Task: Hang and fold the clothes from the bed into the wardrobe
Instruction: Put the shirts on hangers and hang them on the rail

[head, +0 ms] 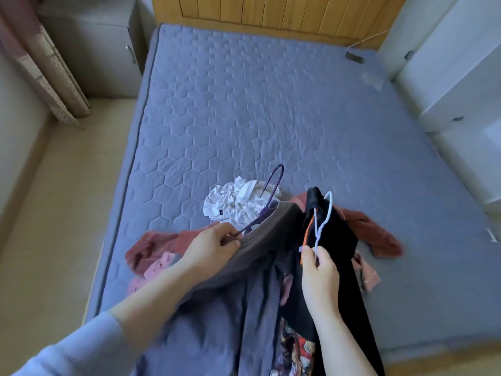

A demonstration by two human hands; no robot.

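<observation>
Over the bed's near edge: both my hands are up with clothes on hangers.
Left hand (214,246): pinching the grey garment (260,240) on its purple hanger (271,196).
Right hand (320,272): gripping 2 hangers, white (324,218) and orange (307,234), carrying a black garment (336,240).
Bed (271,104): white shirt (238,202) at 12 o'clock from my left hand; red garment (379,234) at 3 o'clock from the black one.

Blue hexagon-quilted bed (244,104), white shirt (238,202), purple hanger (273,185), possibly rust-red garment (379,232).
</observation>
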